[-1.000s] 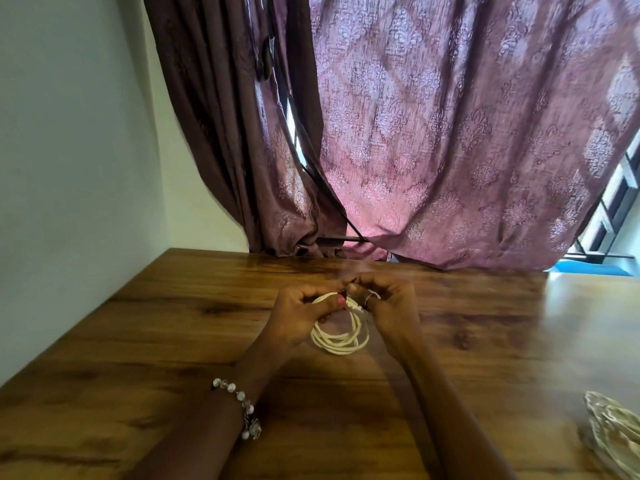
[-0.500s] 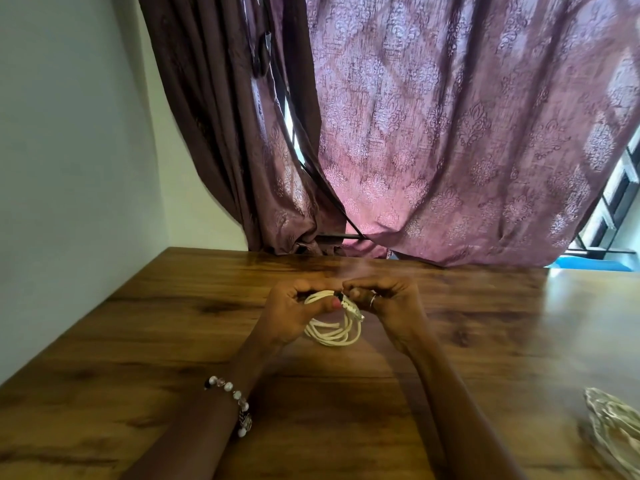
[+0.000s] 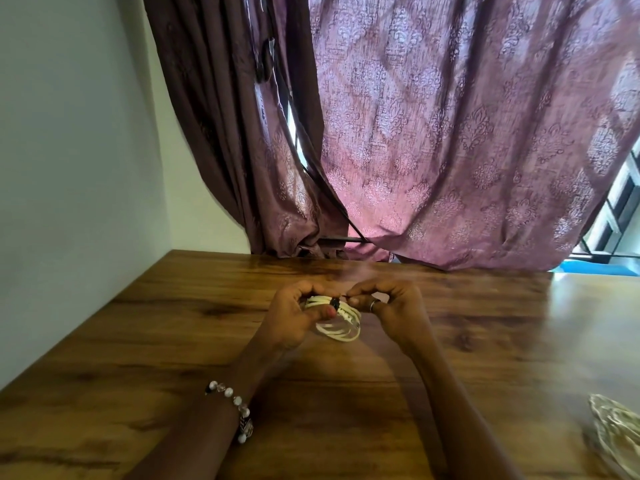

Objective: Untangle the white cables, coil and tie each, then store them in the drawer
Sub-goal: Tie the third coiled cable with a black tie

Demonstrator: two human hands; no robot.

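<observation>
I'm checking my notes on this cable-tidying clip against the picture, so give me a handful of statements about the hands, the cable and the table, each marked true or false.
1. The left hand grips the coiled white cable. True.
2. The coiled white cable lies flat on the brown wooden table with no hand on it. False: both hands hold it.
3. The right hand wears a ring and pinches at the small dark tie on the coil. True.
4. A beaded bracelet is on the right wrist. False: it is on the left wrist.
5. A second pale bundle lies at the table's right edge. True.
6. An open drawer is in view. False: none shows.
</observation>
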